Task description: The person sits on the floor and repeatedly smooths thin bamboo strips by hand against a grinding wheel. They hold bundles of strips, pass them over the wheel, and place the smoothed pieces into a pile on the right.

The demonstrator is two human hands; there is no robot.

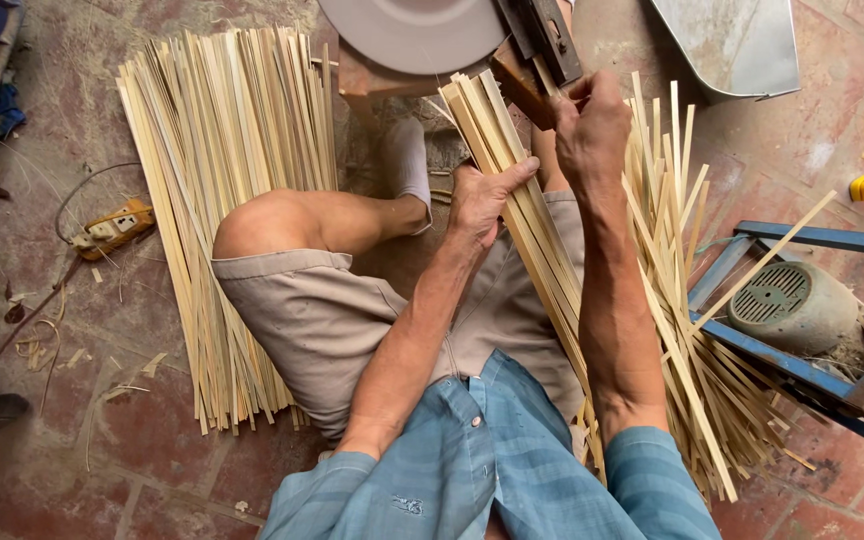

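The person sat on a brick floor point(152, 470) with 1 bare knee point(252, 225) raised, wearing tan shorts point(322, 310) and a blue checked shirt point(472, 470). The left hand point(482, 195) was closed around a bundle of bamboo strips point(512, 170), thumb stretched across its flat face, holding the bundle slanted from the lap up toward a dark metal tool point(542, 40) at the top of the view. The right hand point(590, 125) was curled tight just above it, fingers pinched at the upper end of the bundle right beside the tool; whether it gripped a single strip or the tool's wooden part, I could not tell.

A loose heap of more strips point(692, 330) fanned out under the right forearm, reaching toward the lower right. A second, neater pile of strips point(222, 200) lay on the floor to the left of the raised knee, well apart from both hands. A round grey disc point(412, 35) sat at the top, just beside the tool. A small yellow power strip point(112, 228) with its cable lay left of the pile. On the right stood a blue metal frame point(812, 238) holding a grey motor point(797, 305), near the loose heap.
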